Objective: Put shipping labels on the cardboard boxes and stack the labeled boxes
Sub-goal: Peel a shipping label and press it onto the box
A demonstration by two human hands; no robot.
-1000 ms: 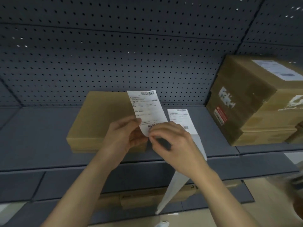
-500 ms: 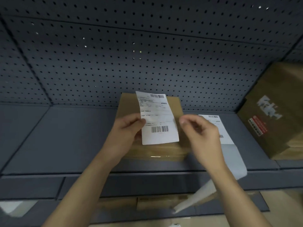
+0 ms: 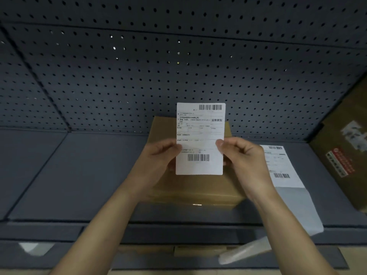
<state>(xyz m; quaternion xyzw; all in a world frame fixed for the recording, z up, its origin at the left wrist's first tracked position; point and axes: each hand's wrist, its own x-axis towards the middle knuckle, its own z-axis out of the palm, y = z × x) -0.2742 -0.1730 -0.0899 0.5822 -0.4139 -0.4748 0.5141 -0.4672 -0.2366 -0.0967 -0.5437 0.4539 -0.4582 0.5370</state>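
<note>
Paper shipping label, white w/ barcodes, is hovering ctr frame over flat brown cardboard box, left hand and right hand pinching its side edges. Prob. light, floppy, sticky-backed; edge grips are suiting it.

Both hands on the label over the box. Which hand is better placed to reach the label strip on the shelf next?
Right, probably. The right hand pinches the right edge of the label, and the label strip lies just beyond it on the shelf. The left hand would have to cross the box.
</note>
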